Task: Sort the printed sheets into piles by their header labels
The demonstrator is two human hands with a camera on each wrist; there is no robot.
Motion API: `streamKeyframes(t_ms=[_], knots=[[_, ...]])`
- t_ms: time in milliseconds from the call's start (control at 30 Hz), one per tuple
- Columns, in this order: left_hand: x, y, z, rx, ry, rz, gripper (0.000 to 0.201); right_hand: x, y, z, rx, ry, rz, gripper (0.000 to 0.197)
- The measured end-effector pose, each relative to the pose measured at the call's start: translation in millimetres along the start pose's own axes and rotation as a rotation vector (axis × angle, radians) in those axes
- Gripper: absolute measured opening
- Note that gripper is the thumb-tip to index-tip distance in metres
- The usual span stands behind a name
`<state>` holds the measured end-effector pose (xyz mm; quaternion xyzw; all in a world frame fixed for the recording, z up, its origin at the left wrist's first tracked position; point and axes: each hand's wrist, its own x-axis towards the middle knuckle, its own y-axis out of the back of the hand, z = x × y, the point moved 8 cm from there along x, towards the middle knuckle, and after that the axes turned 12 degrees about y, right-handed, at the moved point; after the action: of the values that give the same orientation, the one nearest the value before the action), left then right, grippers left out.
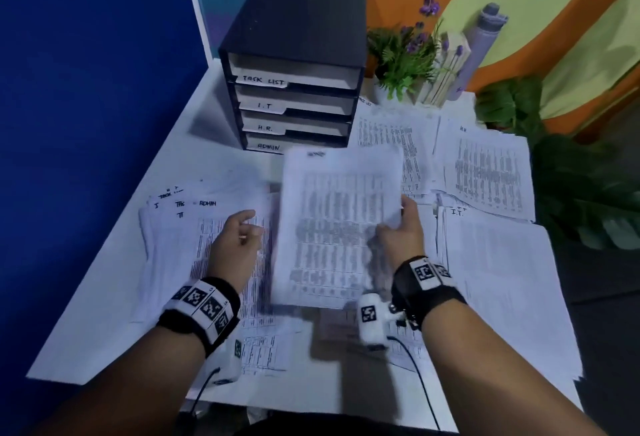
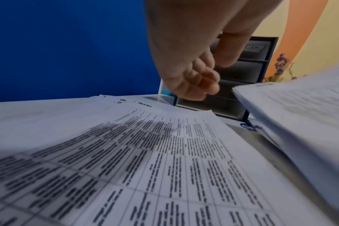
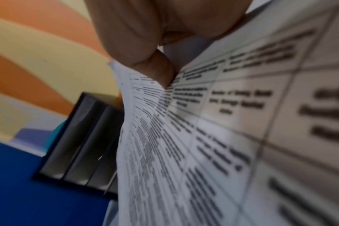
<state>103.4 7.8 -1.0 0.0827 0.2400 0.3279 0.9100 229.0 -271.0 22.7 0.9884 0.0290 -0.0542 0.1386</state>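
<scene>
My right hand (image 1: 396, 222) pinches the right edge of a printed sheet (image 1: 339, 221) and holds it raised over the middle of the desk; its header is blurred. In the right wrist view the thumb (image 3: 159, 71) presses on that sheet (image 3: 203, 137). My left hand (image 1: 247, 226) hovers just above a fanned pile of sheets (image 1: 173, 245) on the left, whose headers read TASK, IT and ADMIN. The left wrist view shows this hand (image 2: 199, 79) loosely curled and holding nothing above the pile (image 2: 145, 168).
A black drawer organiser (image 1: 294, 65) labelled TASK LIST, I.T, H.R. and ADMIN stands at the back. Piles lie on the right: one headed I.T. (image 1: 502, 279), one headed H.R. (image 1: 485, 172), another behind (image 1: 391, 134). Potted plants (image 1: 405, 54) and a grey bottle (image 1: 481, 40) stand behind them.
</scene>
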Motion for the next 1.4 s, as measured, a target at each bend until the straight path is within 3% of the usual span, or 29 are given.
streamKeyframes(t_ms=[200,300,400,500,600,767,867,967,1033,1133,1233,1400], knots=[[19,8,-36,0.382,0.069,0.149,0.035,16,70,63,-0.31,-0.119,0.006,0.07],[28,29,-65,0.696,0.217,0.235,0.056,11,74,68,-0.709,-0.146,-0.06,0.081],[28,54,-91,0.768,0.408,0.254,0.084,10,38,46,-0.895,0.013,-0.141,0.082],[25,70,-109,0.79,0.487,0.198,0.114,1,-32,27,-0.705,0.18,-0.374,0.053],[17,76,-113,0.839,0.462,0.161,0.129,-21,-89,27,-0.445,0.078,-0.514,0.037],[2,76,-117,0.753,0.387,0.112,0.131,-43,-145,49,-0.598,0.005,-0.598,0.041],[3,82,-122,0.492,0.369,0.085,0.118,-48,-154,58,-0.618,-0.048,-0.558,0.038],[4,91,-121,0.281,0.39,0.097,0.061,-43,-152,67,-0.651,-0.048,-0.523,0.023],[5,95,-116,0.198,0.374,0.109,0.041,-38,-146,69,-0.636,-0.058,-0.461,0.023],[9,96,-119,0.094,0.408,0.065,0.044,-37,-137,75,-0.494,-0.114,-0.381,0.016],[15,93,-119,0.175,0.399,0.002,0.05,-39,-126,70,-0.437,-0.121,-0.328,0.008],[24,108,-104,0.43,0.268,0.158,0.027,-24,-74,37,-0.492,-0.009,-0.175,0.024]])
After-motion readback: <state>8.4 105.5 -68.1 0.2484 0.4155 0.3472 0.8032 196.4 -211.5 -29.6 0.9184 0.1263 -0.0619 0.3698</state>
